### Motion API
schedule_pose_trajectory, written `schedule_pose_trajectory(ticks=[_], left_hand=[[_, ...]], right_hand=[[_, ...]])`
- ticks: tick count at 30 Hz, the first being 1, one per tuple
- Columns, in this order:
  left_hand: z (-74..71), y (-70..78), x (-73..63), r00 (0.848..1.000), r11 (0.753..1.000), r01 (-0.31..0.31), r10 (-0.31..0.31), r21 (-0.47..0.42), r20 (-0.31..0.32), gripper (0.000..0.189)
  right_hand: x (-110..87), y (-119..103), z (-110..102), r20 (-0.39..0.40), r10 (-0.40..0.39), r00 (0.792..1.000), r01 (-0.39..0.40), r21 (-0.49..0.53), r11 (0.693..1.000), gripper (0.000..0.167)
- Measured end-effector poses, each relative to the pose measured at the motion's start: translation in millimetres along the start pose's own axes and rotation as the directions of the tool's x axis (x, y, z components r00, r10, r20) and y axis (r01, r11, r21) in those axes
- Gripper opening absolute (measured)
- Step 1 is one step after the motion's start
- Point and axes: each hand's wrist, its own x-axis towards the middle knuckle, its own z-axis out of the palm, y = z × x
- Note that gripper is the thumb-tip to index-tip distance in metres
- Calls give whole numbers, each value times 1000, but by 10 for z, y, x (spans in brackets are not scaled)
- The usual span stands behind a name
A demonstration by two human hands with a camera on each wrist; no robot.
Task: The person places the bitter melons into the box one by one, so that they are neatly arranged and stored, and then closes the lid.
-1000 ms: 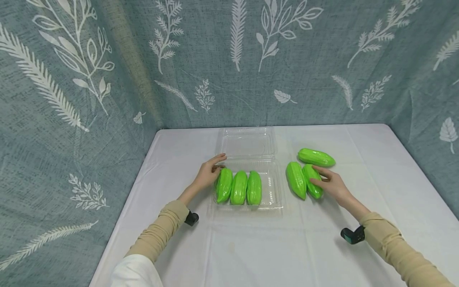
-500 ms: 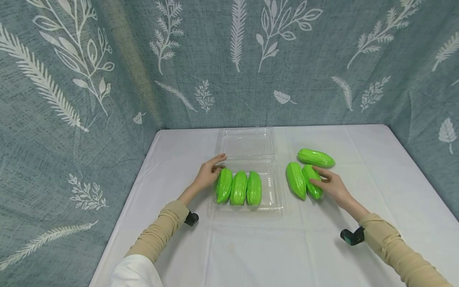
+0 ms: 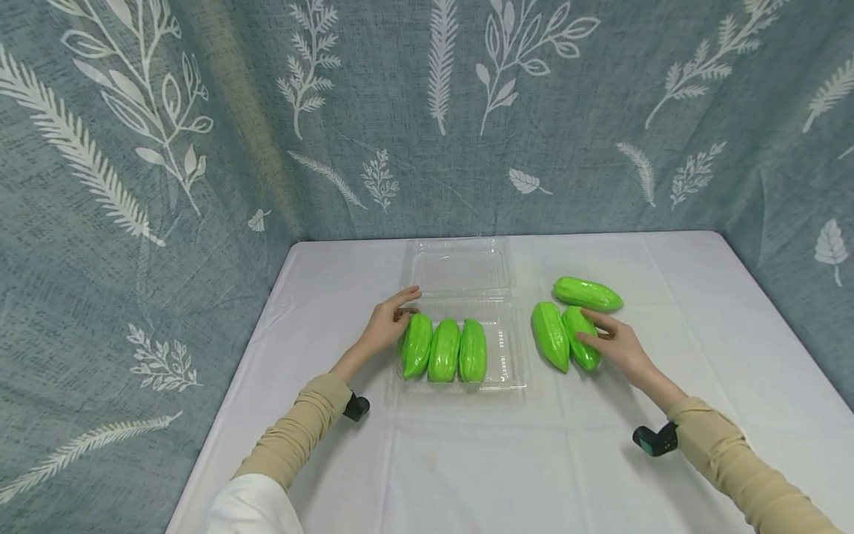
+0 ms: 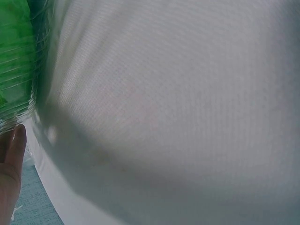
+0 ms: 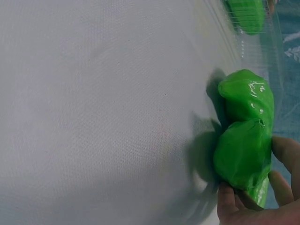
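A hinged clear plastic container [image 3: 505,354] lies spread on the table, its lid [image 3: 460,265] folded back. Inside, three plump, glossy green cucumber-like pieces [image 3: 444,350] stand side by side toward the left. My left hand [image 3: 389,320] holds the container at its back left corner; in the left wrist view a fingertip [image 4: 18,136] touches the outer wall. To the right, my right hand [image 3: 619,344] grips one green cucumber-like piece [image 3: 579,337] between thumb and fingers. A second green piece [image 3: 550,336] leans against it, and a third [image 3: 588,294] lies crosswise behind.
A white cloth covers the table [image 3: 480,467]. Its back edge meets a blue-green curtain [image 3: 400,170] with white leaf patterns, which also hangs along both sides. Black wrist cameras [image 3: 656,439] sit under both forearms.
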Motion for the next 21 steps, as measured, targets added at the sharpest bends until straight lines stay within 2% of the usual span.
schedule_pose_trajectory(ticks=[21], left_hand=[[-21,-23,27,1000,1000,-10,10,-12,3,44]], right_hand=[[26,-165,-142,-55,43,998,-43,-11,999,68]])
